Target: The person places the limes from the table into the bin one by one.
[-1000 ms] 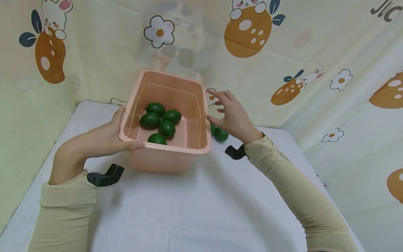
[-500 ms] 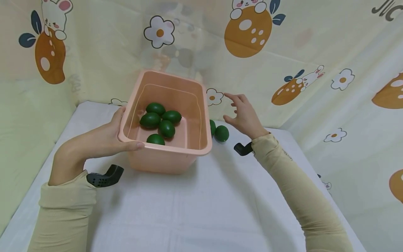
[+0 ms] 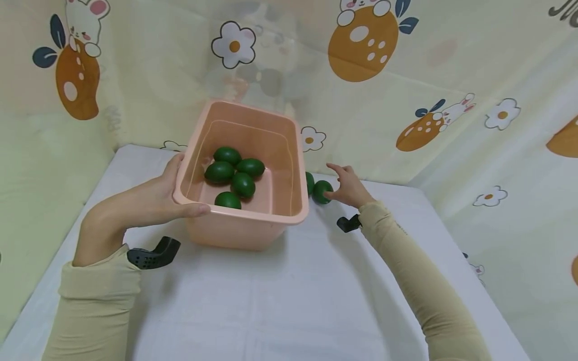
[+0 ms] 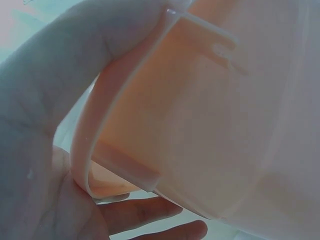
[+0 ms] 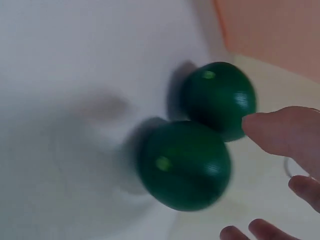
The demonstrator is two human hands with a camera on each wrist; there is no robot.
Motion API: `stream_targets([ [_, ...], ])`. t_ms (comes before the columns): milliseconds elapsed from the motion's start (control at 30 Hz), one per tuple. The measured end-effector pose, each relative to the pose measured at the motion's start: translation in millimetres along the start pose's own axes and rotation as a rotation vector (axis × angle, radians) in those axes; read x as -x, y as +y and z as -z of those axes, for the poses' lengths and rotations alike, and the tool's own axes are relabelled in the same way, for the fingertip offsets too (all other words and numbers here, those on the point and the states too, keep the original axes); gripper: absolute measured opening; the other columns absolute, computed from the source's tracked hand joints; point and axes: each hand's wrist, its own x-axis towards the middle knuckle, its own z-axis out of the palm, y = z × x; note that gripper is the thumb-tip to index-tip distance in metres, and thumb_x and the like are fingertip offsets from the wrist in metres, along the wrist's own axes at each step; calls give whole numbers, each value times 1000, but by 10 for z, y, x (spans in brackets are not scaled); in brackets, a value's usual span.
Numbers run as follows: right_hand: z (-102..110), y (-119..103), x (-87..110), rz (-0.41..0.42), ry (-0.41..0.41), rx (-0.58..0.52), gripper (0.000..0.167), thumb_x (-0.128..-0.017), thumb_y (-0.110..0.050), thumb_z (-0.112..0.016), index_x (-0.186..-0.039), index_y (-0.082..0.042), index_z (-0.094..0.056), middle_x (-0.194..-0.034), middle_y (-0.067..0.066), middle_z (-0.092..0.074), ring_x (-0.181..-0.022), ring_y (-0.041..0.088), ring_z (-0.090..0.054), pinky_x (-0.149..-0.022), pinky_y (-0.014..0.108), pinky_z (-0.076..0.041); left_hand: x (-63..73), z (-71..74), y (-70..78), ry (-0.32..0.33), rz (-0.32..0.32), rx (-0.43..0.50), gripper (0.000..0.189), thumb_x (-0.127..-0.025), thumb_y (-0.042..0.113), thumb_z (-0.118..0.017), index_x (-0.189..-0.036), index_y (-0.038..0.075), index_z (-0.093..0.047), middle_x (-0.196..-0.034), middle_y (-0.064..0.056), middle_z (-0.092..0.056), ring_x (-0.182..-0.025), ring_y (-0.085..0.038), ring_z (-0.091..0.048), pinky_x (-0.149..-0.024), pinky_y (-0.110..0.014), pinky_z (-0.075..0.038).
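Note:
My left hand grips the left rim of a pink plastic bin, its thumb along the front edge. The left wrist view shows that hand around the bin's rim, with fingers under it. Several dark green, smooth oval fruits lie inside the bin. Two more stand on the table right of it: a nearer fruit and another fruit partly hidden by the bin. Beside the nearer one, my right hand holds its thumb and fingers apart, thumb overlapping the fruit in the head view.
A white cloth covers the table. Directly behind it hangs a cream curtain printed with orange fruit, rabbits and flowers, and another stretch of it closes off the right side. Black wrist cameras sit on both forearms.
My right hand has moved from beside the bin's right rim to the right, then down to the nearer fruit on the table. The left hand keeps its grip, and the bin stays put.

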Motion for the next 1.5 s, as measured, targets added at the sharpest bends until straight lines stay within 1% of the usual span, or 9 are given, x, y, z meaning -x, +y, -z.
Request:
stream_targets([
  [133, -186, 92, -72, -43, -38, -22, 92, -79, -25, -76, -151, -14, -20, -141, 29, -29, -119, 38, -45, -97, 51, -42, 9, 2, -15, -1, 26, -8, 102, -81, 39, -74, -147, 21, 1, -147, -6, -25, -128, -24, -39, -101, -48, -38],
  [267, -316, 146, -121, -82, -42, -40, 95, -78, -27, -77, -151, -12, -18, -141, 30, -30, -124, 40, -42, -103, 53, -38, 3, -4, -22, -5, 36, 7, 102, -80, 39, -74, -147, 20, 1, -146, -5, -25, -128, -23, -39, -101, -47, -38],
  [433, -403, 151, -174, -126, -53, -67, 98, -77, -27, -78, -152, -13, -15, -139, 29, -31, -123, 42, -44, -103, 53, -38, -2, 12, -21, -1, 41, 4, 102, -80, 40, -75, -146, 22, 0, -144, -4, -28, -126, -23, -42, -99, -45, -40],
  [633, -448, 155, -233, -161, -66, -93, 99, -77, -25, -78, -152, -15, -14, -138, 28, -32, -123, 41, -43, -104, 54, -37, -1, 32, -7, 0, 52, -6, 100, -79, 41, -75, -145, 22, -2, -142, -4, -32, -124, -22, -44, -100, -45, -39],
  [833, -473, 172, -274, -163, -50, -89, 96, -78, -25, -77, -151, -15, -15, -136, 29, -33, -121, 41, -44, -103, 54, -37, -4, 39, -3, -3, 60, 4, 99, -79, 41, -75, -144, 21, -4, -141, -5, -33, -123, -22, -45, -101, -44, -37],
  [1067, -514, 197, -298, -124, -25, -70, 83, -79, -25, -75, -146, -10, -28, -129, 28, -42, -116, 40, -48, -101, 52, -40, -1, 49, -18, -7, 72, 4, 101, -79, 41, -75, -145, 20, -1, -142, -4, -30, -124, -22, -44, -100, -44, -39],
  [1200, -524, 191, -281, -121, -36, -77, 82, -80, -25, -74, -146, -10, -27, -130, 28, -41, -117, 40, -48, -101, 52, -40, 3, 49, -21, -4, 77, 6, 100, -79, 41, -75, -145, 20, -2, -141, -4, -31, -123, -22, -45, -100, -43, -39],
  [1367, -483, 198, -249, -113, -29, -79, 81, -80, -25, -74, -145, -9, -28, -131, 28, -41, -117, 41, -47, -100, 52, -40, -23, 48, -23, -6, 65, 12, 99, -80, 40, -75, -145, 22, -3, -141, -3, -31, -123, -21, -45, -101, -43, -38],
  [1500, -462, 204, -258, -104, -21, -78, 80, -80, -25, -73, -145, -8, -29, -132, 27, -42, -118, 40, -47, -100, 52, -40, -13, 61, -14, -5, 78, 6, 99, -79, 41, -75, -145, 21, -3, -141, -4, -31, -122, -22, -46, -101, -44, -38],
])
